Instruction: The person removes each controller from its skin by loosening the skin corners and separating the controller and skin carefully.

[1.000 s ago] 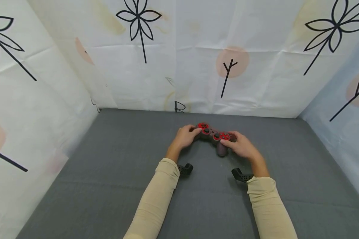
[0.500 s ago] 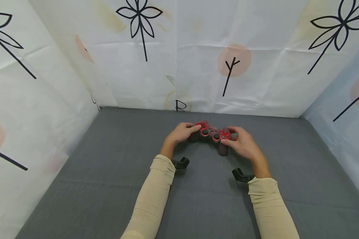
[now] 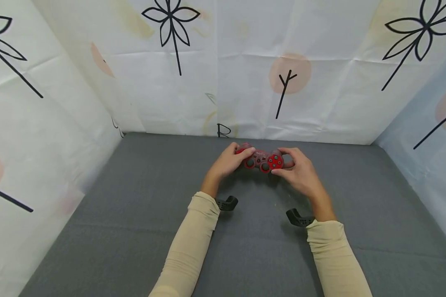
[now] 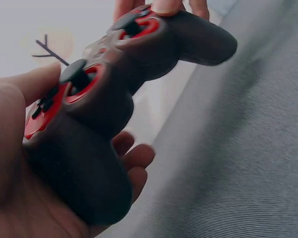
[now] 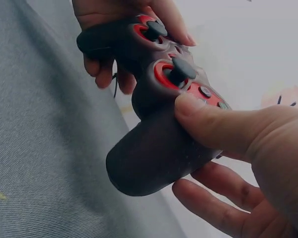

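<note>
A dark game controller point(image 3: 261, 158) with red button areas and two black thumbsticks is held between both hands, above the grey cloth. My left hand point(image 3: 228, 162) grips its left end; in the left wrist view the thumb lies over the red direction pad and the fingers curl under the handle point(image 4: 84, 168). My right hand point(image 3: 299, 171) pinches the other end. The right wrist view shows that thumb point(image 5: 203, 116) on top beside the red buttons, with fingers beneath the right handle point(image 5: 144, 156).
Grey cloth point(image 3: 171, 231) covers the table. White fabric walls point(image 3: 245, 82) printed with flowers and trees stand at the back and both sides. A black wrist mount point(image 3: 227, 203) sits on the left wrist, another mount point(image 3: 298, 218) on the right.
The controller has been raised and tilted, so its handles no longer point down toward the camera and its front edge now shows. Both hands stay on it.
</note>
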The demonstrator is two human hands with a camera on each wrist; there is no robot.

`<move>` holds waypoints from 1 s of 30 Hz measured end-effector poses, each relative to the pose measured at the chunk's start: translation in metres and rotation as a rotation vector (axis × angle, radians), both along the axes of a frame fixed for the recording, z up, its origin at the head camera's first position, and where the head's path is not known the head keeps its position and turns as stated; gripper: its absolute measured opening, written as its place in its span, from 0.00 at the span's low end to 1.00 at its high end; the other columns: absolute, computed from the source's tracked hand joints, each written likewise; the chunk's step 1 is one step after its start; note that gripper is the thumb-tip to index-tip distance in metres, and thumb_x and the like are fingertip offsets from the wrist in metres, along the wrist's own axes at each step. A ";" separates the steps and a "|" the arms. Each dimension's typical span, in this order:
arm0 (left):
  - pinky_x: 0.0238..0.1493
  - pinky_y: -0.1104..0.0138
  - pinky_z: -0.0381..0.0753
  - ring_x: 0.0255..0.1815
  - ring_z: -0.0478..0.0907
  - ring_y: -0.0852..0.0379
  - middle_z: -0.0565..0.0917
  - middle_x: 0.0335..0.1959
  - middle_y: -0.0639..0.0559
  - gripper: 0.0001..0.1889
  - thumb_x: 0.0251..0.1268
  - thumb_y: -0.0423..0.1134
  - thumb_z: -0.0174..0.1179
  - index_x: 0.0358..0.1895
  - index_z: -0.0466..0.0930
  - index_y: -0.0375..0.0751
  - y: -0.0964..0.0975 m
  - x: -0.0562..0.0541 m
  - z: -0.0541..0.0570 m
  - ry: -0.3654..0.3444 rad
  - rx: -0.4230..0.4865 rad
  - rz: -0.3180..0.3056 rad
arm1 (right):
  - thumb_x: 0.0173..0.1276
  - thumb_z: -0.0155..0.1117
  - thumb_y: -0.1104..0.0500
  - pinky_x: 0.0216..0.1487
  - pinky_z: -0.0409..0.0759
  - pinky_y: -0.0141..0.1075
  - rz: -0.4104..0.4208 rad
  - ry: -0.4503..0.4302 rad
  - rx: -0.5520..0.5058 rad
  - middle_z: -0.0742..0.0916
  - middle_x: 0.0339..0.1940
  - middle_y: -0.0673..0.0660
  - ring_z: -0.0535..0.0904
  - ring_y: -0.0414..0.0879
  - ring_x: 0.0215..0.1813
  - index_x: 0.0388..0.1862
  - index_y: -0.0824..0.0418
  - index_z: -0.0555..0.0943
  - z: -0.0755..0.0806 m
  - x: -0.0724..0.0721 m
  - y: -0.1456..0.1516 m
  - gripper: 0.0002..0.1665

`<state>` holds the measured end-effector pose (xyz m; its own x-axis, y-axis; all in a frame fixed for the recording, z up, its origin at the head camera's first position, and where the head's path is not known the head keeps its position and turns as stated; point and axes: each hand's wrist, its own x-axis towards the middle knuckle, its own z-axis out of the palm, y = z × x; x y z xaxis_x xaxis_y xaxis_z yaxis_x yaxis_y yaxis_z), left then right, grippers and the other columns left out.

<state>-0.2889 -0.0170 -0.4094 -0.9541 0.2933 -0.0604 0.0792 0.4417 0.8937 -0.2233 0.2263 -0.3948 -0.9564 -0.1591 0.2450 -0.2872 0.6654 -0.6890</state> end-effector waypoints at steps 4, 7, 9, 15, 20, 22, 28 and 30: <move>0.36 0.63 0.72 0.36 0.73 0.54 0.79 0.39 0.49 0.30 0.65 0.70 0.59 0.48 0.70 0.46 -0.001 0.002 0.004 0.023 0.033 -0.045 | 0.63 0.77 0.62 0.39 0.80 0.27 -0.012 0.013 0.016 0.77 0.66 0.62 0.86 0.58 0.50 0.73 0.60 0.71 0.005 0.004 -0.002 0.40; 0.36 0.63 0.75 0.36 0.76 0.53 0.81 0.40 0.49 0.29 0.65 0.68 0.61 0.51 0.71 0.47 0.000 0.003 0.007 0.039 0.066 -0.072 | 0.63 0.76 0.62 0.40 0.81 0.29 -0.015 0.024 0.020 0.77 0.66 0.61 0.85 0.58 0.51 0.73 0.60 0.71 0.007 0.004 -0.003 0.40; 0.37 0.64 0.78 0.37 0.78 0.53 0.82 0.42 0.50 0.29 0.65 0.66 0.63 0.53 0.72 0.48 0.000 0.003 0.009 0.046 0.078 -0.079 | 0.64 0.76 0.62 0.41 0.80 0.30 -0.014 0.026 0.024 0.77 0.67 0.62 0.84 0.58 0.52 0.73 0.59 0.71 0.008 0.003 -0.003 0.40; 0.41 0.64 0.81 0.41 0.82 0.53 0.85 0.45 0.51 0.29 0.62 0.64 0.67 0.55 0.72 0.48 -0.001 0.005 0.019 0.059 0.058 -0.115 | 0.66 0.74 0.62 0.41 0.80 0.28 -0.009 -0.019 -0.006 0.75 0.68 0.63 0.83 0.59 0.53 0.74 0.60 0.70 0.009 0.003 -0.005 0.39; 0.42 0.63 0.81 0.42 0.82 0.54 0.85 0.45 0.52 0.29 0.61 0.60 0.70 0.55 0.73 0.48 -0.011 0.005 0.027 0.081 -0.033 -0.128 | 0.71 0.70 0.56 0.48 0.85 0.44 0.032 -0.099 -0.043 0.76 0.69 0.62 0.84 0.59 0.56 0.75 0.59 0.68 0.009 0.004 -0.008 0.37; 0.42 0.63 0.82 0.43 0.82 0.54 0.84 0.46 0.52 0.29 0.60 0.59 0.71 0.56 0.73 0.47 -0.014 0.006 0.029 0.090 -0.074 -0.130 | 0.72 0.68 0.53 0.50 0.85 0.51 0.054 -0.130 -0.040 0.76 0.71 0.61 0.84 0.59 0.58 0.76 0.59 0.67 0.009 0.005 -0.010 0.37; 0.42 0.64 0.84 0.43 0.83 0.54 0.83 0.48 0.50 0.33 0.57 0.55 0.75 0.59 0.72 0.46 -0.018 0.006 0.032 0.086 -0.109 -0.161 | 0.74 0.66 0.54 0.53 0.84 0.57 0.099 -0.128 -0.017 0.75 0.68 0.63 0.83 0.62 0.60 0.74 0.58 0.70 0.008 0.006 -0.013 0.32; 0.42 0.64 0.84 0.43 0.84 0.54 0.83 0.48 0.50 0.32 0.57 0.54 0.76 0.60 0.72 0.46 -0.018 0.006 0.032 0.079 -0.101 -0.166 | 0.74 0.66 0.55 0.54 0.84 0.57 0.103 -0.102 -0.020 0.75 0.66 0.63 0.83 0.63 0.60 0.72 0.59 0.73 0.007 0.005 -0.014 0.30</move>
